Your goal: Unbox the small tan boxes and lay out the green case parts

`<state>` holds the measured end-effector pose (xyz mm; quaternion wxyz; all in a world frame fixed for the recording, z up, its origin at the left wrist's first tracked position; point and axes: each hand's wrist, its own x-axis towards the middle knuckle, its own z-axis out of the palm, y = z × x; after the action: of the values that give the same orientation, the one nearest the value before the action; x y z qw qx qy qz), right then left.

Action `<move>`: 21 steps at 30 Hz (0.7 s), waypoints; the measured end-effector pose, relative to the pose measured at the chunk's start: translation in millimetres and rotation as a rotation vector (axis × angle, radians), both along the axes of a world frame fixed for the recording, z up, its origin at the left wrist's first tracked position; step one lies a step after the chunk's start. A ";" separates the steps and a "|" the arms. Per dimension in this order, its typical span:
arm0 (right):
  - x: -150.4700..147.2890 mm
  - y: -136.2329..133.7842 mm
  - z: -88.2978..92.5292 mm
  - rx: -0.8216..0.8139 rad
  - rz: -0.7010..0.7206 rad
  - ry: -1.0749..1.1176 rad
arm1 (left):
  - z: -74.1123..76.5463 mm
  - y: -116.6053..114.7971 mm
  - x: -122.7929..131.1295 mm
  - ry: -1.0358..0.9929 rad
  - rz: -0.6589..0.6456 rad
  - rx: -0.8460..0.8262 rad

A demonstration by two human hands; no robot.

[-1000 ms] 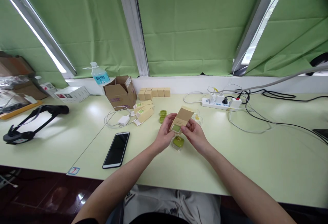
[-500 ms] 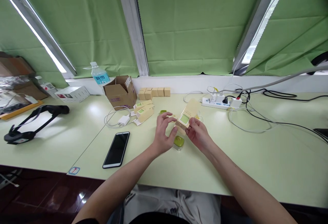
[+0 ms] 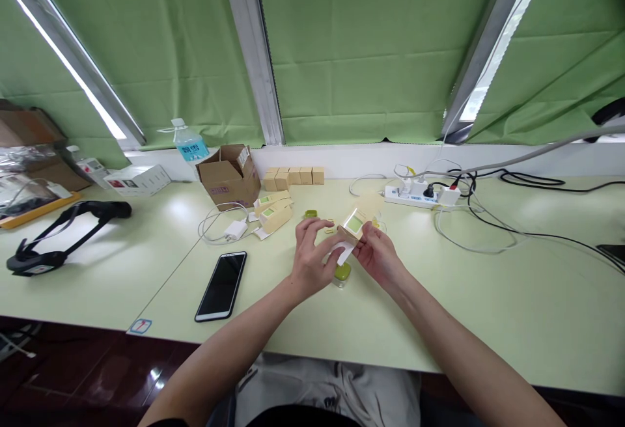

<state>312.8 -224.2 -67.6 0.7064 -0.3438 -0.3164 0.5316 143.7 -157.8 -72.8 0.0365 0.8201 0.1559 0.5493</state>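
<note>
A small pale yellow paper box (image 3: 353,221) with a green window is raised above the table. My right hand (image 3: 379,256) grips its right side between thumb and fingers. At the box's near end, my left hand (image 3: 312,259) is closed with thumb and forefinger on the white inner flap. Just below the hands stands a little clear container with a green lid (image 3: 342,272), partly hidden by my left fingers. Behind my left hand lie a small green piece (image 3: 310,213) and some little yellow pieces (image 3: 330,225), too small to make out.
Left of my hands are similar paper boxes (image 3: 276,213), a white charger (image 3: 236,229) and a phone (image 3: 221,285). Farther back stand several brown boxes (image 3: 293,176), an open carton (image 3: 230,179) and a water bottle (image 3: 189,143). A power strip (image 3: 410,196) with cables sits right.
The paper box has tilted, and its white inner flap now shows at the near end. My left thumb and forefinger, apart before, have come together on that flap.
</note>
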 end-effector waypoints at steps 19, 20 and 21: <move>-2.1 -5.9 6.0 0.036 0.037 -0.019 | -0.3 4.5 -3.4 0.046 0.124 0.000; -2.6 -6.2 6.6 0.036 0.041 -0.016 | 0.0 4.8 -3.4 0.036 0.126 0.002; -3.0 -6.2 6.9 0.035 0.040 -0.011 | 0.2 5.3 -3.3 0.027 0.129 0.007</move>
<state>309.8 -230.4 -60.7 0.7000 -0.3278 -0.3363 0.5380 140.4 -152.5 -72.6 -0.0042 0.8159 0.2070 0.5398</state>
